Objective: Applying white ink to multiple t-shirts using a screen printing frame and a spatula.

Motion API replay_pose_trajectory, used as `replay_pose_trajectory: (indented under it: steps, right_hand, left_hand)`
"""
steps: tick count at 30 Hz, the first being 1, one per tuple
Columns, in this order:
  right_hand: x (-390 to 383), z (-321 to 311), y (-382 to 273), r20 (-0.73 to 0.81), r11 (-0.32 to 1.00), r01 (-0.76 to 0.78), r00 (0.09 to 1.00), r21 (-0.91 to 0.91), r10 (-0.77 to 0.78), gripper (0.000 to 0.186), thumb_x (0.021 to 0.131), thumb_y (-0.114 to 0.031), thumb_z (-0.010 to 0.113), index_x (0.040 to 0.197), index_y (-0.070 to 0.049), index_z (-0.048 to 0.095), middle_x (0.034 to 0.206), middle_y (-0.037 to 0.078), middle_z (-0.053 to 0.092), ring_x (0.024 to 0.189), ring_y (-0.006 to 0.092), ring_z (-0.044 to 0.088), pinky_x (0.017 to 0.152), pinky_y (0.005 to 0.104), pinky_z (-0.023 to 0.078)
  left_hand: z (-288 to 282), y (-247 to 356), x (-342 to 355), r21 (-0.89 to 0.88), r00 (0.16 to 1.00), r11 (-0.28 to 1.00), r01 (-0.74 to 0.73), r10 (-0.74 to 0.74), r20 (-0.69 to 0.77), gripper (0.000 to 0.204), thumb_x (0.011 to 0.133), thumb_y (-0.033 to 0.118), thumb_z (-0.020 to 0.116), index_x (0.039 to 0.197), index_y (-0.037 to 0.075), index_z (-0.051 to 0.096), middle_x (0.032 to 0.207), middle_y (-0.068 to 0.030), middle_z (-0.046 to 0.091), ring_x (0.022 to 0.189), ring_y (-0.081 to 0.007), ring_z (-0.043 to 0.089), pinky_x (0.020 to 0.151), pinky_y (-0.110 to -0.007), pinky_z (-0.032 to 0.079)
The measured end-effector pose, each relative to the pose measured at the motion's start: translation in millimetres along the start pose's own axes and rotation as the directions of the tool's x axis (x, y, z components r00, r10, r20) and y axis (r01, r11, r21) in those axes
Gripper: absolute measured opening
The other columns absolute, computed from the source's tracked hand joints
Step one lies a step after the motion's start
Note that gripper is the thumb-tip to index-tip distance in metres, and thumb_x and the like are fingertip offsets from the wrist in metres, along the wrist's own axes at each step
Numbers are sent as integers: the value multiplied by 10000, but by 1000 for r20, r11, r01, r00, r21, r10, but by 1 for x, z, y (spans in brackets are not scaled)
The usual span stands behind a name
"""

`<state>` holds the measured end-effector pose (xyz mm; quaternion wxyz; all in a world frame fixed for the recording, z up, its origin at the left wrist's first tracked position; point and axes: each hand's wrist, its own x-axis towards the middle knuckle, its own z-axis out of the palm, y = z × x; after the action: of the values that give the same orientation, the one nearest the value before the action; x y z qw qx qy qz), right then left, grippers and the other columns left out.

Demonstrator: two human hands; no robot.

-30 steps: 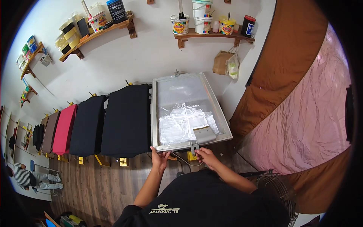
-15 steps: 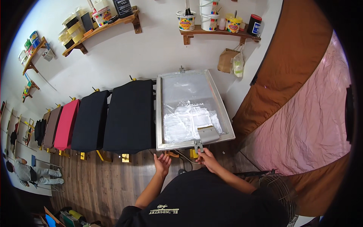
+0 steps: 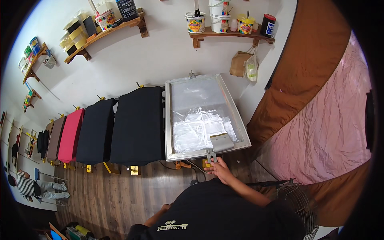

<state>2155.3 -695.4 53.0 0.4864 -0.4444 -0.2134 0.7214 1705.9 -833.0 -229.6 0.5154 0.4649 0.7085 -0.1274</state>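
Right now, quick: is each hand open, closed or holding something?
Left hand: mostly hidden by the shirt; open or closed can't be told.
Right hand: closed on the clamp at the frame's near edge.

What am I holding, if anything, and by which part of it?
Your right hand holds the near metal bracket by its lower end; your left hand is mostly hidden, so I can't tell.

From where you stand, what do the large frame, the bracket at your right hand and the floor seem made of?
Frame: probably metal, perhaps aluminium, satin; its edges are silvery grey.
Bracket at the right hand: likely metal too, dull grey with crisp edges.
Floor: wood or wood-look laminate, low sheen; brown plank strips show, but the look leaves it open.
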Motion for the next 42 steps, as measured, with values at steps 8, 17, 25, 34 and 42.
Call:
replay_pose_trajectory:
  steps: [8,17,25,34,42]
  right_hand:
    - [6,-1,8,3,997,80,997,-8,-80,151,1055,-162,512,1181,-178,432,1335,99,578,1072,262,681,822,380,554]
    - [1,4,5,14,998,55,998,13,-55,251,1049,-173,542,1242,-196,384,1374,85,558,1090,208,668,817,351,541]
    - [1,4,7,22,997,63,998,-35,-62,296,1057,-160,518,1283,-220,338,1394,81,523,1142,252,642,865,383,519]
    - [6,3,13,24,991,63,998,-115,-60,387,1042,-168,553,1306,-253,282,1424,68,488,1131,221,630,859,370,505]
    - [12,-6,26,20,969,102,995,-227,-100,489,1013,-186,618,1326,-257,249,1416,45,486,1092,173,626,812,320,504]
  left_hand:
    - [-28,56,-20,-252,998,967,38,-49,-39,698,926,586,587,1121,-73,704,1068,-228,734,1035,-339,694,925,-414,501]
    - [-53,151,-30,-344,994,933,-105,88,-65,584,942,500,633,1091,-62,685,790,-95,732,646,-173,662,572,-326,505]
    - [-56,122,-26,-181,996,980,-80,72,-47,604,929,570,603,959,-19,740,786,-105,729,659,-199,670,637,-349,524]
    - [-45,74,-32,-169,999,985,-16,9,-47,634,919,573,610,1023,-35,759,1061,-216,741,1054,-330,694,924,-401,510]
    - [-41,100,-21,-127,998,990,-63,62,-11,649,933,559,602,1154,-40,719,1154,-237,715,1132,-337,671,971,-391,491]
